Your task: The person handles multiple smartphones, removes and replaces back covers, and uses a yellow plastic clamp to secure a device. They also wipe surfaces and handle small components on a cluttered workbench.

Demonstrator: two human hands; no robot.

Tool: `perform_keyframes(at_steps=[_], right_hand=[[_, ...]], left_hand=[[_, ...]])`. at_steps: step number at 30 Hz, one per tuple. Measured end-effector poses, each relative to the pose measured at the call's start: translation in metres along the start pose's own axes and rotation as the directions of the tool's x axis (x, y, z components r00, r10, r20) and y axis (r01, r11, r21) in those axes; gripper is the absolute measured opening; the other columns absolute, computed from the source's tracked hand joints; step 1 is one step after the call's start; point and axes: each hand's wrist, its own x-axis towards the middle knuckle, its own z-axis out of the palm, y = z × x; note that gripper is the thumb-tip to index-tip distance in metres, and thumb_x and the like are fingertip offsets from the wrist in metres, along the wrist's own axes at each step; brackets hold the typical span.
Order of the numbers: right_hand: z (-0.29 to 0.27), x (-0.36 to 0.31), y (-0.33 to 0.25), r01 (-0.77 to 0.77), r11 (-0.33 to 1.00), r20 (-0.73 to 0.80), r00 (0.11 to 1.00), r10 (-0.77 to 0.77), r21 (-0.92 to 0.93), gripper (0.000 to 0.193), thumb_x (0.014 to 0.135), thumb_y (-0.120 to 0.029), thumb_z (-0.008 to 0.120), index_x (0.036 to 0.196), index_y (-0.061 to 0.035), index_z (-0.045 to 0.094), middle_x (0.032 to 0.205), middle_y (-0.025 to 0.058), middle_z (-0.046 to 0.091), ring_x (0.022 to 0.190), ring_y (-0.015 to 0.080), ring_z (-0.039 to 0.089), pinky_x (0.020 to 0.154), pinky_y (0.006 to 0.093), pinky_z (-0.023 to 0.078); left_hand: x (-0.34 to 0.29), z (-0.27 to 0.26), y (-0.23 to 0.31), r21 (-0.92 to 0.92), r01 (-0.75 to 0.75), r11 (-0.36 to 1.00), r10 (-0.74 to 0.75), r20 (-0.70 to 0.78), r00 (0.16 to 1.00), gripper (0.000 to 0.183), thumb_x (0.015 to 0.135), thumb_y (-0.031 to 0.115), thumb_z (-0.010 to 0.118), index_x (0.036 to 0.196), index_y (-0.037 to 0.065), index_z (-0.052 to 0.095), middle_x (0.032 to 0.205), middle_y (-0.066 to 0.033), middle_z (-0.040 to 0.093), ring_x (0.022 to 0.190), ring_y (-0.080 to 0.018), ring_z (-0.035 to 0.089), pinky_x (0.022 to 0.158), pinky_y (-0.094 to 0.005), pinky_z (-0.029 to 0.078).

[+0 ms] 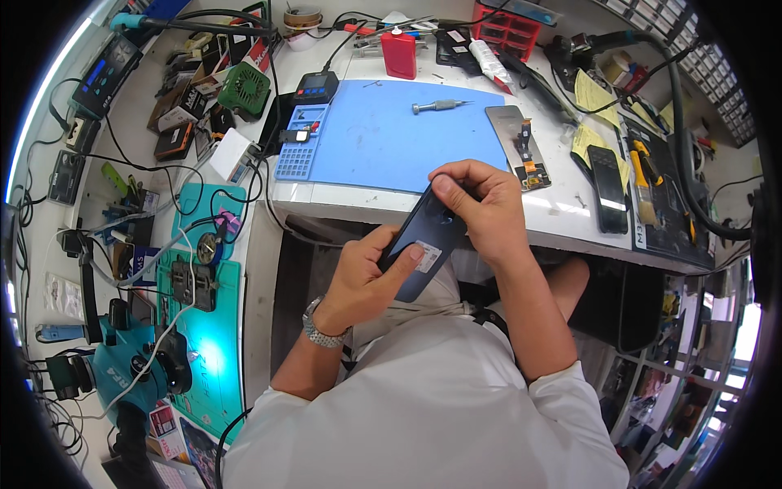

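The dark phone (423, 224) is up in the air over the person's lap (452, 297), by the near edge of the worktop (558, 204), and its long side leans from low on the left to high on the right. The left hand (366, 273) has its grip around the lower left side, thumb at the white sticker (428, 258), while the right hand (490, 210) pinches the far top end. The phone sits between both hands, so neither is nearer.
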Motion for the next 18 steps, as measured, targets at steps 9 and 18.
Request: perform_keyframes(at_steps=[9,18], right_hand=[[-0.021,0.016,0.008,0.043,0.985,-0.152,0.988,-0.017,0.167,0.026,0.102,-0.019,0.081,0.113,0.0052,0.078,0.092,0.0033,0.077,0.08,0.0067,0.068,0.075,0.0219,0.054],[-0.018,0.012,0.012,0.049,0.992,-0.154,0.988,-0.031,0.115,0.028,0.104,-0.021,0.08,0.116,0.0039,0.076,0.097,0.0024,0.076,0.085,0.0071,0.067,0.08,0.0224,0.052]], left_hand=[[-0.005,-0.02,0.002,-0.272,0.085,0.959,-0.077,0.038,0.996,0.044,0.113,0.022,0.066,0.142,-0.011,0.064,0.114,-0.0141,0.078,0.101,-0.0125,0.075,0.089,-0.0308,0.066],[-0.001,-0.019,-0.002,-0.118,-0.009,0.993,0.004,-0.038,0.999,0.04,0.11,0.023,0.071,0.131,-0.011,0.069,0.095,-0.0089,0.08,0.079,-0.0056,0.069,0.069,-0.0236,0.058]])
